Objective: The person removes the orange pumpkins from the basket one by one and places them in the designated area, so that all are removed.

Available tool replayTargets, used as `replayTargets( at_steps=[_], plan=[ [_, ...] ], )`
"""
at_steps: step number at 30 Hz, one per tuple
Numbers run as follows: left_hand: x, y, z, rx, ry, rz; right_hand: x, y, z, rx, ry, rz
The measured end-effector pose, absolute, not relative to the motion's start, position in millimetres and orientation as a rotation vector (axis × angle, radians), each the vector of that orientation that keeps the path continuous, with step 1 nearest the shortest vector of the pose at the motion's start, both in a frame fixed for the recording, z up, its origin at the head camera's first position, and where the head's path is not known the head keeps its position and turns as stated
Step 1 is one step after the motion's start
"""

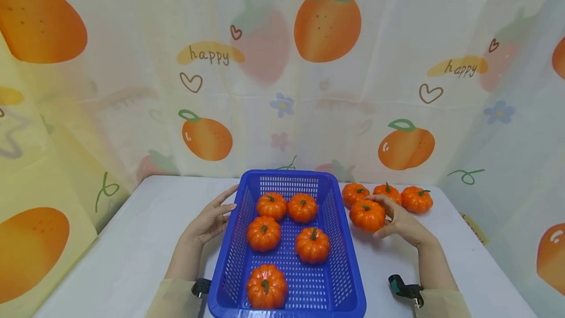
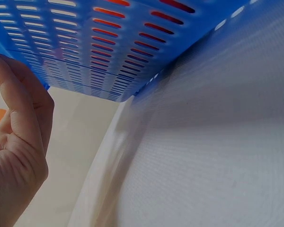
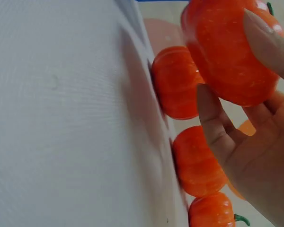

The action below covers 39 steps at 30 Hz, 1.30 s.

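Note:
A small orange pumpkin (image 1: pixel 367 216) with a green stem is held in my right hand (image 1: pixel 403 222), thumb on one side and fingers on the other. The right wrist view has this pumpkin (image 3: pixel 229 52) raised off the white table, in front of other pumpkins. My left hand (image 1: pixel 211 222) is at the left side of a blue plastic basket (image 1: pixel 353 269), fingertips right at its rim. From the left wrist, the left hand (image 2: pixel 19 137) appears beside the slotted basket wall (image 2: pixel 75 52). Inside the basket sit several pumpkins, one of them a pumpkin (image 1: pixel 267 286) near the front.
Behind my right hand, three more pumpkins stand in a row at the table's back edge, the rightmost pumpkin (image 1: pixel 417 199) nearest the corner. The white table (image 1: pixel 119 239) ends at a fruit-printed curtain (image 1: pixel 282 126) hung behind and along both sides.

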<state>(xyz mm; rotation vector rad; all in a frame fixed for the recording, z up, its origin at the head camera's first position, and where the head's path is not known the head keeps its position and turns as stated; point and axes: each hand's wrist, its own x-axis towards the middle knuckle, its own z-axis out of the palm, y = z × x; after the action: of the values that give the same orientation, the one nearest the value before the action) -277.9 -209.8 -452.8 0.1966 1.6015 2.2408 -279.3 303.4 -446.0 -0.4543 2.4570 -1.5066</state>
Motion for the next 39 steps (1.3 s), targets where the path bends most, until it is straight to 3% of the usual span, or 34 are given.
replayTargets(
  at_steps=[17,39],
  plan=[
    [-277.7,-209.1,-453.3,0.193,1.612,2.238,-284.3,301.6,-465.5,-0.487,2.470,-1.342],
    [-278.3,-210.2,-455.5,0.208,1.598,2.242,-285.3,303.0,-461.9,-0.456,2.414,-1.342]
  ],
)
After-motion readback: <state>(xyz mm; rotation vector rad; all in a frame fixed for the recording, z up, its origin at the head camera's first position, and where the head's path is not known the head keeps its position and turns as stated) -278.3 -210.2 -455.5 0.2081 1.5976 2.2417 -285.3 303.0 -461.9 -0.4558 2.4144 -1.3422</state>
